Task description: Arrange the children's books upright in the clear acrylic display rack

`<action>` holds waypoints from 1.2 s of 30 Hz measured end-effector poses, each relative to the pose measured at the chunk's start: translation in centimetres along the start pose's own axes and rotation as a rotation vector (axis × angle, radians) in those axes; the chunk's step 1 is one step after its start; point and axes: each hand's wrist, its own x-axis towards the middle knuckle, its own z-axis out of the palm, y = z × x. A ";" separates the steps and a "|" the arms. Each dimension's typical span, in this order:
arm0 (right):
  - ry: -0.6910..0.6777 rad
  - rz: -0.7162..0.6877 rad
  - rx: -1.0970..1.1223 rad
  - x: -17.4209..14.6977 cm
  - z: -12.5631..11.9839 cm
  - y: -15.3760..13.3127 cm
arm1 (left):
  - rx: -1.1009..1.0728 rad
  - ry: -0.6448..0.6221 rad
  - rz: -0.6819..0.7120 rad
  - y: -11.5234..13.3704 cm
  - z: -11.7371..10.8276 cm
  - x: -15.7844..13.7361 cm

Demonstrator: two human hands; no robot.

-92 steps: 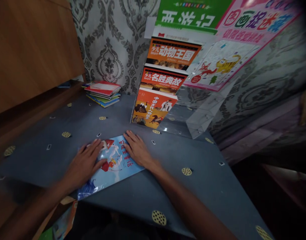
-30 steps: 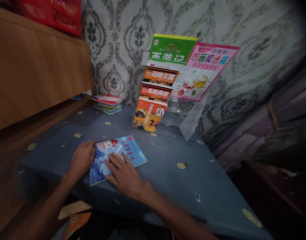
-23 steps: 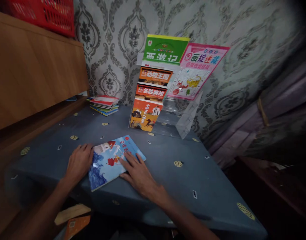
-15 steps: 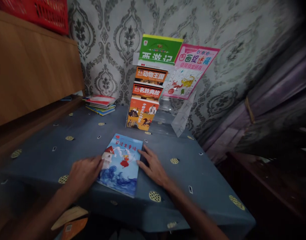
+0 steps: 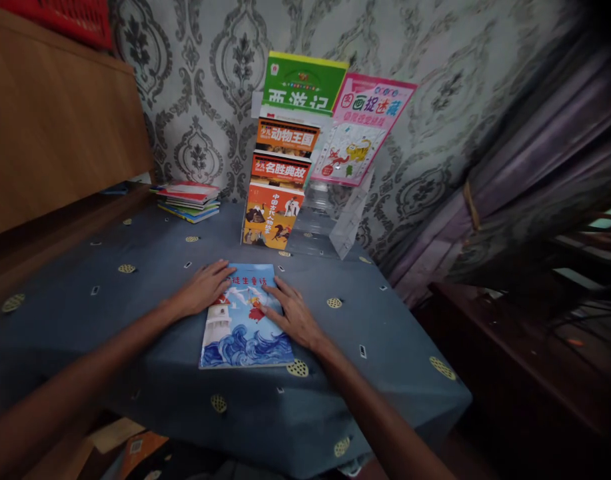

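Observation:
A blue picture book (image 5: 250, 340) lies flat near the front of the cloth-covered table, its cover with red lettering, a white house and waves facing up. My left hand (image 5: 205, 287) rests on its upper left edge with the fingers stretched out, hiding part of the title. On the right edge lies my right hand (image 5: 292, 310), fingers spread, thumb and fingertips on the cover. Behind the book stands a clear tiered rack (image 5: 318, 230). Its left column holds a green book (image 5: 305, 83) and several orange books (image 5: 272, 217); a pink book (image 5: 362, 130) leans at the upper right.
A stack of thin books (image 5: 190, 200) lies at the back left of the table (image 5: 150, 293). A wooden cabinet (image 5: 60, 120) with a red basket (image 5: 75, 20) on it borders the left. A tied curtain (image 5: 450, 213) and dark furniture (image 5: 510, 353) are on the right.
The blue book has turned so that its bottom edge lies nearly along the table's front. My left hand has moved from its lower left side up to its top left corner, fingers now extended.

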 end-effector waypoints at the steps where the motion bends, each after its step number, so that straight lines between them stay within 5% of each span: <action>1: 0.000 0.003 -0.003 0.0 0.0 0.0 | 0.002 0.000 -0.020 -0.8 0.1 0.6; 15: -0.012 0.123 0.035 0.7 -0.6 -1.4 | -0.048 0.164 -0.066 -1.8 0.4 1.1; 28: 0.056 0.080 -0.018 0.8 -0.2 -0.2 | -0.039 0.258 -0.047 -2.2 2.1 1.0; 36: -0.106 0.031 -0.196 5.4 2.4 -8.9 | 0.004 0.220 -0.051 -2.3 1.8 1.0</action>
